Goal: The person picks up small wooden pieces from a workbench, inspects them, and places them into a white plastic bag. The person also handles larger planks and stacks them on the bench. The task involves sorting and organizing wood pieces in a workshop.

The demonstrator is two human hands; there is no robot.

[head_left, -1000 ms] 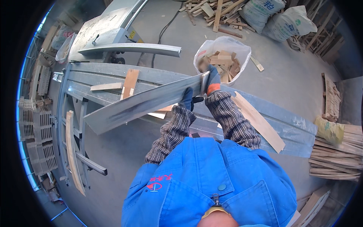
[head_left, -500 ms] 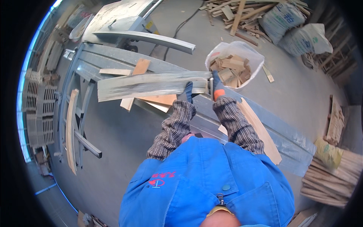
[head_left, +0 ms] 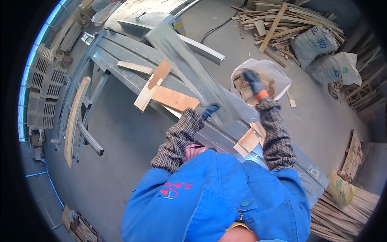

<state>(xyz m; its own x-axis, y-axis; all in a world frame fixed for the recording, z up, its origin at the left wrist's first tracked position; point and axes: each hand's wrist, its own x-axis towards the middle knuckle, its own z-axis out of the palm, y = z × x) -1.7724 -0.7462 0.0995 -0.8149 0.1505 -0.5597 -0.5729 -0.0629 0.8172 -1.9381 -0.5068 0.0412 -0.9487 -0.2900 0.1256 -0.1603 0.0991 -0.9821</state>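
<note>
A long, grey-streaked wooden board (head_left: 189,72) lies slantwise above the metal sliding table. Near its close end my left hand (head_left: 209,111), in a dark blue glove, is closed on its edge. My right hand (head_left: 253,80), gloved with an orange cuff, is over a white sack (head_left: 282,82) of wood offcuts (head_left: 266,85). Its fingers look stretched out, though somewhat blurred, and nothing shows in them. Several light wood pieces (head_left: 176,98) lie crossed on the table, left of the board. More wood pieces (head_left: 248,141) rest beside my right forearm.
The grooved metal table (head_left: 133,57) runs from far left to near right, with a metal fence (head_left: 203,49) across its far part. A pile of wood strips (head_left: 278,24) and filled sacks (head_left: 314,45) stand far right. Stacked strips (head_left: 342,215) lie near right.
My right hand has left the board's close end and moved right, over the sack. The board has swung from nearly crosswise to slanting, its far end now farther away. My left hand still holds it.
</note>
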